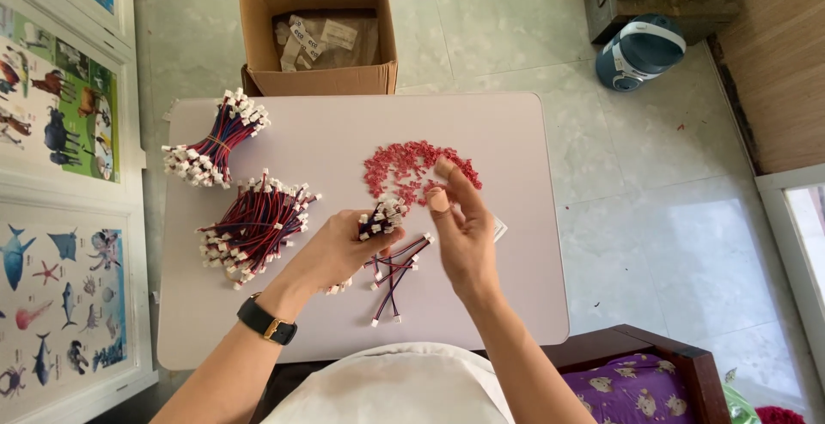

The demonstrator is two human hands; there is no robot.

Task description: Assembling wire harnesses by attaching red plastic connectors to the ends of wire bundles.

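My left hand [337, 248] grips a small bunch of red and blue wires [381, 216] with white plugs at the ends, held just above the pale table [507, 286]. My right hand [460, 226] hovers beside it, thumb and forefinger pinched near a heap of tiny red connector pieces [404, 170]; whether a piece sits between the fingertips is not clear. A few finished wires [394, 274] lie loose on the table under my hands. A black watch is on my left wrist.
Two tied bundles of the same wires lie at the left: one far [215, 139], one nearer [253, 226]. An open cardboard box [318, 24] stands on the floor beyond the table. A blue and white appliance [640, 50] sits at the far right. Animal posters line the left.
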